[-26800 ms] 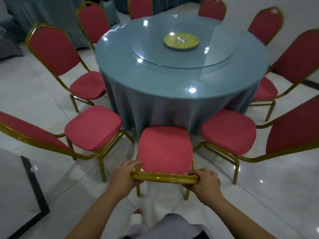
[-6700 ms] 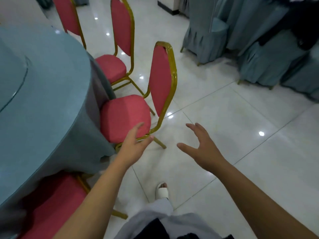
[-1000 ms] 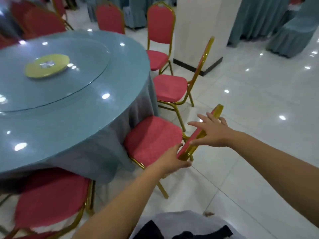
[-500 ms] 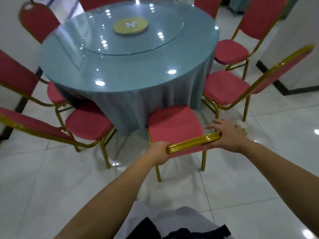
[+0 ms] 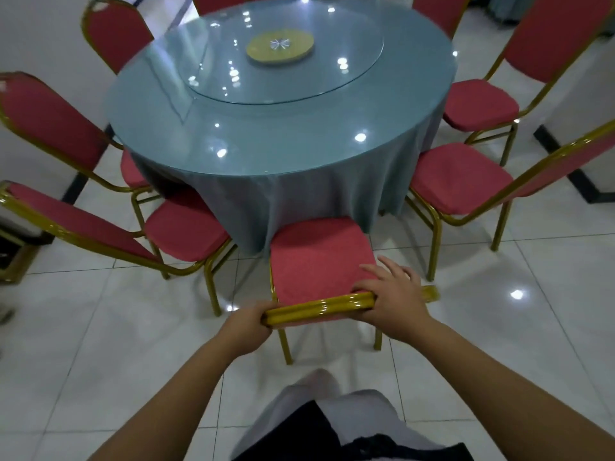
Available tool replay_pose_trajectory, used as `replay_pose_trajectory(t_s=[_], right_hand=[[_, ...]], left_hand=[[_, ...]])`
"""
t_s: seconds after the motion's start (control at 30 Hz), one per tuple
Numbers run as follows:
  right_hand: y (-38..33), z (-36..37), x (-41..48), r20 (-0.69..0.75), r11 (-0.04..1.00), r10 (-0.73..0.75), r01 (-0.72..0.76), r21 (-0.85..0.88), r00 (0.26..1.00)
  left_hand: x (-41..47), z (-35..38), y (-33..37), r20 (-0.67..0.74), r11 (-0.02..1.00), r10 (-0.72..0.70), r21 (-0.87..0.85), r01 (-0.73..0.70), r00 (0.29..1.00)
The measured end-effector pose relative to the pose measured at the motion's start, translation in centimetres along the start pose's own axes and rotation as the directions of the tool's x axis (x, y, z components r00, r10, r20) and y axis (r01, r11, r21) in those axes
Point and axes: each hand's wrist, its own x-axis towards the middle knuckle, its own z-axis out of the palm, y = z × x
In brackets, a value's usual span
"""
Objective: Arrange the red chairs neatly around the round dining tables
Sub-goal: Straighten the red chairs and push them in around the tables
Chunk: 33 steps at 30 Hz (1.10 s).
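A red chair with a gold frame stands right in front of me, its seat facing the round table draped in a grey-blue cloth. My left hand grips the left end of the chair's gold top rail. Over the rail's right end curls my right hand, fingers lying on the red backrest. The seat's front edge meets the hanging cloth.
Red chairs ring the table: two on the left, two on the right, more at the back. A glass turntable with a yellow disc sits on top. A white wall lies left, a pillar right, glossy tiles underfoot.
I have stepped squarely behind the chair and the view has steadied. Both hands keep their grip on the top rail; the chair now stands straighter toward the table.
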Motion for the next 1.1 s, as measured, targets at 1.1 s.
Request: replay_pose_trajectory(t_s=[1.1], right_hand=[[22.4,-11.8,6.5,0.055,0.905,0.228,-0.232,0.357,0.972]], left_hand=[[19.1,-2.7,27.9,0.091,0.921,0.367,-0.175,-0.348,0.926]])
